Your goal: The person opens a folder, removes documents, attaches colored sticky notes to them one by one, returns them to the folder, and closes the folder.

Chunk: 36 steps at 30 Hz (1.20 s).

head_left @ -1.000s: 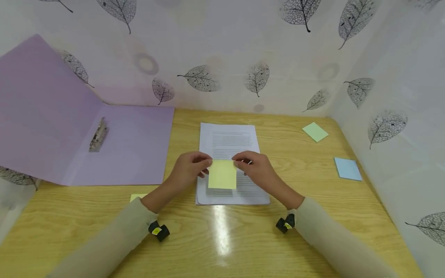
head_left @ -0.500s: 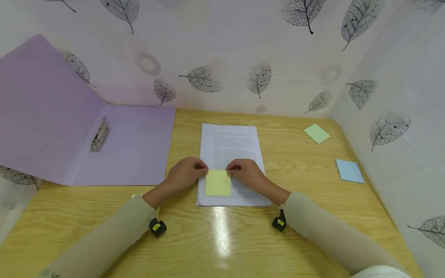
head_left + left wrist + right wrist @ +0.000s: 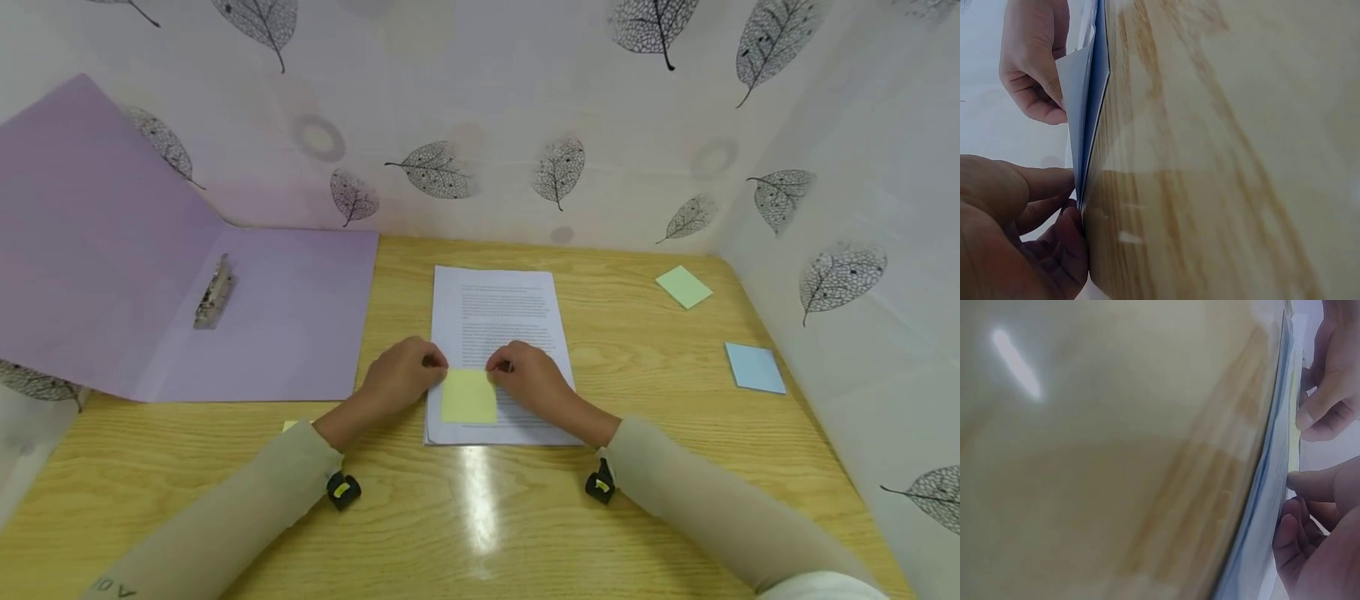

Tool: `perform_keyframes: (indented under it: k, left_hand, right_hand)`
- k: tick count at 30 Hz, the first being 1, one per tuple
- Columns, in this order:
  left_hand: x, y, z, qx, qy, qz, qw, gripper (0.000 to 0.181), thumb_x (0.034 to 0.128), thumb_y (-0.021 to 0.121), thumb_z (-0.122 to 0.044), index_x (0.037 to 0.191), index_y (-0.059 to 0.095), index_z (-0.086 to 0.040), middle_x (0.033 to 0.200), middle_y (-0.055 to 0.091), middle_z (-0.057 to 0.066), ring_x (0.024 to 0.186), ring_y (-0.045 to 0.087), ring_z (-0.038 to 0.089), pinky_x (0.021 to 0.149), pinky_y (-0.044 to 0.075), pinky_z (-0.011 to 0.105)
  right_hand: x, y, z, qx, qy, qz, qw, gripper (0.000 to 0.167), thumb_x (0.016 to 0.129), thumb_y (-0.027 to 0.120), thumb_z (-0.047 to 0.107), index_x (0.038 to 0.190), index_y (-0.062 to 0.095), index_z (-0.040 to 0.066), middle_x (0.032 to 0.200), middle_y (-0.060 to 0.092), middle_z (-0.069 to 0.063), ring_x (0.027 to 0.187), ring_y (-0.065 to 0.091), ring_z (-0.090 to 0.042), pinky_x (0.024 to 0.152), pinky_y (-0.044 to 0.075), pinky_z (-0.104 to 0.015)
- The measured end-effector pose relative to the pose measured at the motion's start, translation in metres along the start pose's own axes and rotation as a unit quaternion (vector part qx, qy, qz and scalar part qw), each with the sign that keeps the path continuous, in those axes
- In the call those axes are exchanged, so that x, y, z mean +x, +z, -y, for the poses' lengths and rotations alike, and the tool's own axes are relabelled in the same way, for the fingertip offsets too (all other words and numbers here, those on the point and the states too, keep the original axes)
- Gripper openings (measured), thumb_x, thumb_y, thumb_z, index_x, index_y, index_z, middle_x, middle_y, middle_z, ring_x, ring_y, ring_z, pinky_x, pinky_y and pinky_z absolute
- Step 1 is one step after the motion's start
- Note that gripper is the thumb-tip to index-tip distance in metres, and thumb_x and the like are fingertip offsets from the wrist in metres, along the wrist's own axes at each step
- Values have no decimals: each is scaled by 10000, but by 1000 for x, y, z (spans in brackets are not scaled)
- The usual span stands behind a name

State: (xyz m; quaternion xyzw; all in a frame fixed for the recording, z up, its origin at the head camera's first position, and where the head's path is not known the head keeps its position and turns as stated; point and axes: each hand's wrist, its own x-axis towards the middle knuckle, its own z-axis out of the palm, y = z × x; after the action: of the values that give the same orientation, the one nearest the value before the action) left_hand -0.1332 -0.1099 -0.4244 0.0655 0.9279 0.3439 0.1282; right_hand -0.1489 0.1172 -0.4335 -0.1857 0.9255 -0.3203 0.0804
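Observation:
A yellow sticky note (image 3: pixel 468 397) lies over the lower left part of a printed paper stack (image 3: pixel 498 312). The left hand (image 3: pixel 397 375) pinches the note's upper left corner, and the right hand (image 3: pixel 531 382) pinches its upper right corner. Seen edge-on in the right wrist view, the note (image 3: pixel 1294 437) is a thin yellow strip close to the paper, with the right hand (image 3: pixel 1325 531) low and the left one above it. In the left wrist view the left hand (image 3: pixel 1016 225) is at the paper's edge; the sheets (image 3: pixel 1079 81) look slightly parted there.
An open purple folder (image 3: pixel 292 317) with a metal clip (image 3: pixel 215 293) lies at the left. Partly hidden by the left sleeve is another yellow note (image 3: pixel 291 425). A green note (image 3: pixel 683 287) and a blue note (image 3: pixel 754 367) lie at the right, near the patterned wall.
Both hands have lowered the yellow note toward the near side and slightly left, onto the printed page. In the last half second they have barely moved.

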Motion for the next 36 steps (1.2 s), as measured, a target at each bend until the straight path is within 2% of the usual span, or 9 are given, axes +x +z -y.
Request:
perform_keyframes:
  k: [6,9,13,16,20,28,36]
  left_hand:
    - [1,1,0,51,119,-56,9999,166,958,687,-223,1087,744,-136,1117,678,31,1035,630,208,857,519,422]
    - [4,3,-1,173,50,-87,9998,169,950,698,-288,1052,746,-162,1056,667,13,950,616,187,776,500,382]
    - [10,7,-4,299,-136,-161,9993,198,930,707,-382,957,740,-189,953,620,0,782,561,169,635,423,314]
    - [11,9,-6,330,-282,-211,9988,201,925,711,-391,927,731,-190,925,600,3,732,544,171,596,392,303]
    - [11,9,-4,338,-280,-200,9988,142,948,702,-325,957,724,-186,950,596,12,793,551,183,653,407,322]
    - [6,5,4,5,131,-83,9999,132,987,652,-195,1082,722,-136,1085,672,23,988,626,197,843,516,403]
    - [7,-2,17,-765,427,-75,9961,229,995,633,-123,1206,694,-56,1155,682,80,1077,627,235,958,514,423]
  right_hand:
    - [2,0,-1,-13,43,8,10000,66,934,718,172,978,723,123,869,647,4,791,562,-133,717,478,-292]
    - [7,2,2,-168,245,32,9996,140,941,719,278,984,709,146,850,644,15,750,557,-126,666,461,-287]
    - [13,5,7,-495,625,135,9967,268,915,726,446,920,683,182,819,636,38,675,557,-123,568,431,-293]
    - [15,8,10,-660,769,196,9947,305,896,734,491,888,667,194,809,623,41,648,557,-130,539,419,-302]
    - [14,7,12,-726,812,195,9939,248,914,730,441,922,673,199,807,613,40,657,556,-134,552,416,-306]
    - [3,-12,0,-788,918,87,9926,208,911,744,376,972,694,184,822,636,32,694,564,-143,584,414,-309]
    - [2,-13,-10,-749,827,77,9937,232,905,744,395,1007,696,192,829,623,32,705,548,-143,603,406,-308]
